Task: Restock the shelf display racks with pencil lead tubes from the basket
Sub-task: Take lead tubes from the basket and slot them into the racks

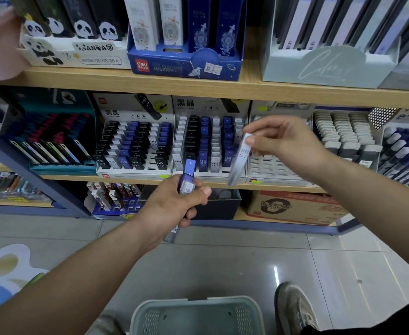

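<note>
Head | left fingers (199,193) grip blue tube (189,168) | right fingers (259,128) pinch white tube (241,158)

Left forearm (77,274) and right forearm (367,194) are bare. Worn grey-beige laced sneakers, the right shoe (293,308) plainest, the left shoe (106,325) half-seen, and a dark garment (392,320) over the right leg.

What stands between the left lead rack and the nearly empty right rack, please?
A third lead rack, stocked with black, blue and white tubes; head view.
</note>
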Available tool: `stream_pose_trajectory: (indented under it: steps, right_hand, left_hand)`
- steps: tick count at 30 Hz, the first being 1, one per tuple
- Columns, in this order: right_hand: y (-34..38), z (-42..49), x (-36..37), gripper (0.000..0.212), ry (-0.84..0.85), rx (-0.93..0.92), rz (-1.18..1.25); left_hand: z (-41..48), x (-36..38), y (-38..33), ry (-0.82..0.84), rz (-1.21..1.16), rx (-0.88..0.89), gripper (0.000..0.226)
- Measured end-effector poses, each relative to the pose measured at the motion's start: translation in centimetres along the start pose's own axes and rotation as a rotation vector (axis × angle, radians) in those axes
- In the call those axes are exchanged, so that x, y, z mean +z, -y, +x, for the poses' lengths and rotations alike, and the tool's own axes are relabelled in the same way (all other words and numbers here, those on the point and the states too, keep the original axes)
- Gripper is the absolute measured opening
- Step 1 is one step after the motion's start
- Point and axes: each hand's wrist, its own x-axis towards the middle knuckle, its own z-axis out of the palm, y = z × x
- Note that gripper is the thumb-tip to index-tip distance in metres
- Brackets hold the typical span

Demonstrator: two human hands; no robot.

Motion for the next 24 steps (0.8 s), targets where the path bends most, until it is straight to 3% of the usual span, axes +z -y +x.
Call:
stream_pose_trajectory:
  steps: [4,7,11,18,24]
  right_hand:
    - [-1.3,1.4,-2.2,0.015,-0.203,-0.122,-0.35]
    - [-2.7,2.4,-2.2,0.012,-0.263,-0.154,-0.502]
    - [-3.7,3.4,-1.2,0.012,-0.233,-0.196,-0.606]
    - [-4.2,3.4,-0.8,0.014,-0.148,-0.229,-0.772]
    - [-4.8,4.4,-0.1,0.017,-0.175,-0.405,-0.921]
  left_hand:
    - [0.0,-0.4,0.3,-0.001,-0.012,-0.05,0.014]
    - [-0.2,-0.3,0.1,0.024,-0.079,-0.074,0.015]
    - [-0.3,-0.4,-0.1,0.065,-0.162,-0.103,0.026]
    - [-0.5,-0.7,0.1,0.083,-0.064,-0.035,0.023]
    - [-0.6,-0.8,0.1,0.076,-0.076,-0.012,0.019]
